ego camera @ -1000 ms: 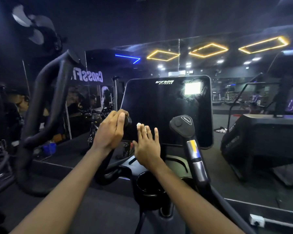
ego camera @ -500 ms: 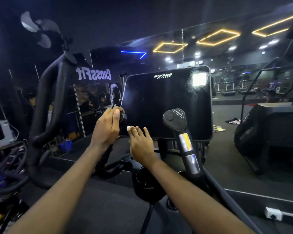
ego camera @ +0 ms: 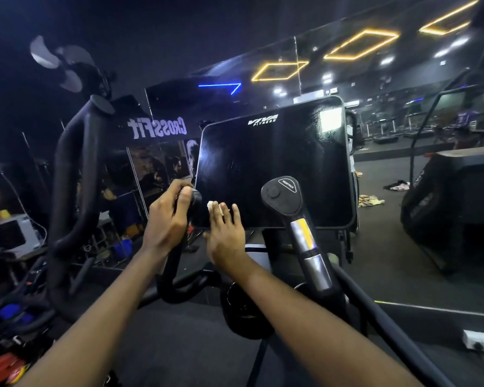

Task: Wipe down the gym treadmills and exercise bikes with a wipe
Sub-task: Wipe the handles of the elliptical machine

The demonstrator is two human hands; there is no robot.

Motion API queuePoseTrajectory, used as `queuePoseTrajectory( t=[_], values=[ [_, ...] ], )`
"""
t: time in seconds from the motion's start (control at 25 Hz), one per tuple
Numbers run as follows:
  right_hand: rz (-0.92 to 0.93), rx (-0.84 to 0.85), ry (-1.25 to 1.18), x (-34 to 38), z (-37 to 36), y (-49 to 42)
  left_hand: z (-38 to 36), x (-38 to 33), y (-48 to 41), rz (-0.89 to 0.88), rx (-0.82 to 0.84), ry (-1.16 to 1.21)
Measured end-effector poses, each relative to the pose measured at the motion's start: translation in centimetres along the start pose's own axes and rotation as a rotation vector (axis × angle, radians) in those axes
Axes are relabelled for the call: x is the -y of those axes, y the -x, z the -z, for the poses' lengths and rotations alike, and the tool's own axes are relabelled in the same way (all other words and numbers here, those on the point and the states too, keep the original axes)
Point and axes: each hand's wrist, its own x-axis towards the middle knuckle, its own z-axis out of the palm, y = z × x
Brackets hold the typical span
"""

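Observation:
A black glossy console screen [ego camera: 274, 163] of an exercise machine faces me, marked VIVA Fitness. My left hand [ego camera: 168, 219] grips the black left inner handle [ego camera: 193, 199] at its top end. With straight fingers, my right hand [ego camera: 225, 233] presses a small white wipe [ego camera: 211, 205] flat against the lower left corner of the screen. Only a bit of the wipe shows past my fingertips. The right inner handle [ego camera: 287, 196], with a resistance button and silver sensor plates, stands to the right of my right hand.
A tall black moving arm [ego camera: 76, 177] rises at the left. A cup holder [ego camera: 243, 311] sits below my right wrist. A mirror wall [ego camera: 375, 79] stands behind the console. Another dark machine [ego camera: 453, 196] stands at the right. Cables and clutter [ego camera: 9, 317] lie low on the left.
My right hand with the wipe has slid a little left and down on the screen's lower left part. My left hand keeps its grip on the handle. My head has turned slightly left.

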Motion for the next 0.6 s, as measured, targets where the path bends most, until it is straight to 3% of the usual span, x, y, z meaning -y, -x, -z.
queuePoseTrajectory(
  t=[0.24, 0.6],
  values=[
    [0.095, 0.050, 0.087, 1.2, -1.0, -1.2, -0.3, 0.4, 0.0, -0.039, -0.025, -0.007],
    [-0.066, -0.008, 0.116, 1.6, 0.7, -6.6, -0.4, 0.1, 0.1, -0.071, -0.009, -0.066]
  ],
)
